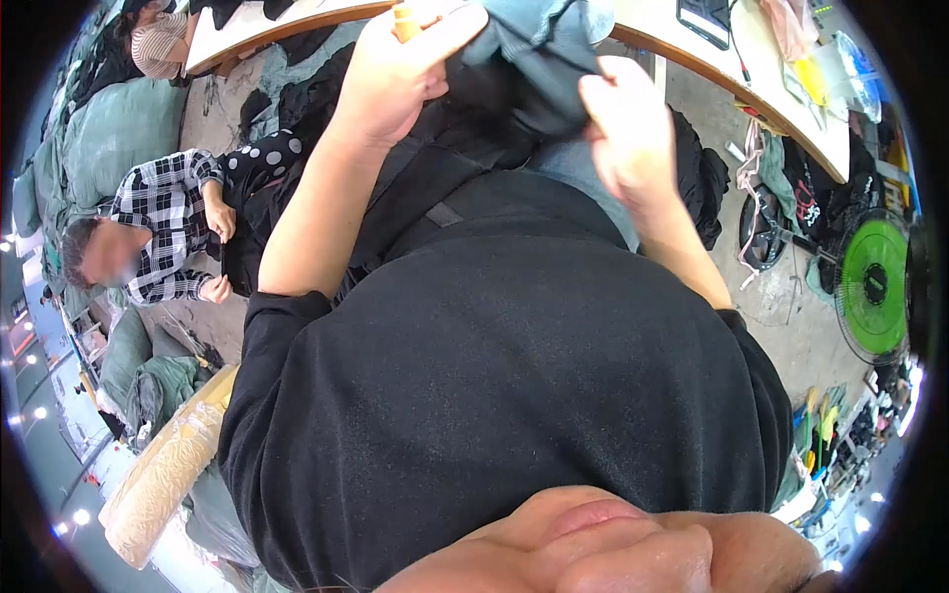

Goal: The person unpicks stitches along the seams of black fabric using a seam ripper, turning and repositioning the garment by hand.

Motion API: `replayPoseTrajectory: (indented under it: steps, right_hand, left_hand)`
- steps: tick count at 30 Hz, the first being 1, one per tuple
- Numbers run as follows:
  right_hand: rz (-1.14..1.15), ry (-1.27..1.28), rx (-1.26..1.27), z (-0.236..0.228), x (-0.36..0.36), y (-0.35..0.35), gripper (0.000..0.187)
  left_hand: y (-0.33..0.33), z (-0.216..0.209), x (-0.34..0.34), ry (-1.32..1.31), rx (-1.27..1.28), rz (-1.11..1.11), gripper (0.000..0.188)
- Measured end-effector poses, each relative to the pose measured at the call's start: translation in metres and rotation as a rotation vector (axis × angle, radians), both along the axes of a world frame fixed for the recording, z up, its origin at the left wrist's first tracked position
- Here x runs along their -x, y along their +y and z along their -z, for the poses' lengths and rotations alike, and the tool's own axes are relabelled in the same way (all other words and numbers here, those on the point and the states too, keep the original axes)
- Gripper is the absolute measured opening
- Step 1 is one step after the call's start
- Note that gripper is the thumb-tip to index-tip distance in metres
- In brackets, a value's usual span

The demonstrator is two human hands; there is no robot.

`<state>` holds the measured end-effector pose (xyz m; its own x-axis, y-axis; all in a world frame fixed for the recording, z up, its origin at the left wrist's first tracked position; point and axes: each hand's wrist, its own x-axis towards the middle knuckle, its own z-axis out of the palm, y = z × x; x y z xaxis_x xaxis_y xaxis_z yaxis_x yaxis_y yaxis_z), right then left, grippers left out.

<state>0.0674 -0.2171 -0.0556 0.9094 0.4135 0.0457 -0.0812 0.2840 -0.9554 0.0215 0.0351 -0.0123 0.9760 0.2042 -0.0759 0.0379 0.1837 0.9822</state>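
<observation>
Near the top edge, my left hand [390,79] is closed, with a small orange thing [405,24] showing between its fingers; its kind is too hidden to tell. My right hand [633,133] pinches the edge of a dark garment [539,84], which is partly blurred. Against the left thumb lies the cloth's other side, and whether that thumb grips it is hard to see. Paler blue-grey fabric [534,18] shows at the top of the bundle. More black cloth [435,163] hangs below, over my lap.
A pale tabletop [692,44] with a wooden edge curves across the top, bearing a dark flat device [704,22]. At left sits a co-worker in a checked shirt [173,212], handling dark cloth. A green fan [875,287] stands at right, a wrapped fabric roll [168,474] at lower left.
</observation>
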Motion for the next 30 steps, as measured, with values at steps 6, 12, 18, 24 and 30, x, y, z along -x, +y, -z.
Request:
replayPoseTrajectory:
  steps: [6,12,18,24,30]
  right_hand:
    - [0.235,-0.174,0.036,-0.044,-0.045,-0.043,0.022]
    - [0.48,-0.854,0.48,-0.043,-0.006,-0.025,0.014]
    - [0.091,-0.103,0.231,-0.023,0.019,0.001,0.016]
    - [0.055,0.052,-0.126,-0.016,0.017,0.015,0.017]
    - [-0.073,0.134,-0.239,-0.021,0.014,0.012,0.014]
  left_hand:
    - [-0.017,0.013,-0.013,-0.255,-0.145,0.112,0.017]
    - [-0.032,0.011,-0.02,-0.258,0.021,0.158,0.02]
    - [-0.056,-0.005,-0.027,-0.119,0.199,0.208,0.009]
    - [-0.051,-0.001,-0.018,-0.036,0.41,0.202,0.016]
    - [-0.02,0.012,0.001,0.016,0.309,0.075,0.021]
